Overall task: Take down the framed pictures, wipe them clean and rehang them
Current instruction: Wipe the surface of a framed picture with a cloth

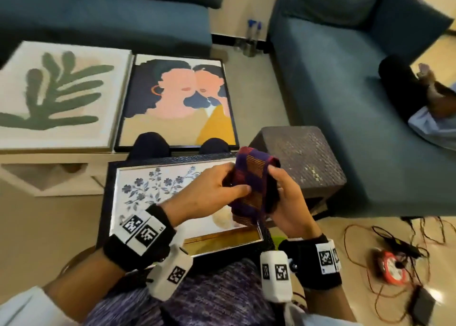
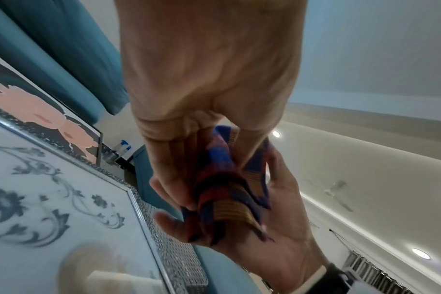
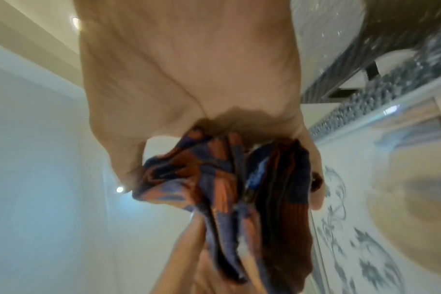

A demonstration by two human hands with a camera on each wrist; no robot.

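Observation:
A framed picture with grey flowers and a dark beaded frame (image 1: pixel 138 197) lies flat across my lap, also seen in the left wrist view (image 2: pixel 50 199) and the right wrist view (image 3: pixel 353 228). Above its right half both hands hold a folded checked cloth (image 1: pixel 254 185) of purple, red and orange. My left hand (image 1: pixel 217 185) pinches the cloth (image 2: pixel 227 189) from the left between thumb and fingers. My right hand (image 1: pixel 283 197) grips the cloth (image 3: pixel 227 199) from the right with its fingers curled round it. A framed picture of two faces (image 1: pixel 177 103) lies on the floor beyond my knees.
A white-framed leaf picture (image 1: pixel 61 94) lies on a low white table (image 1: pixel 49 175) at the left. A dark woven stool (image 1: pixel 301 158) stands right of my lap. Blue sofas (image 1: pixel 345 79) run along the back and right; another person sits there. Cables and a red reel (image 1: pixel 394 269) lie on the floor.

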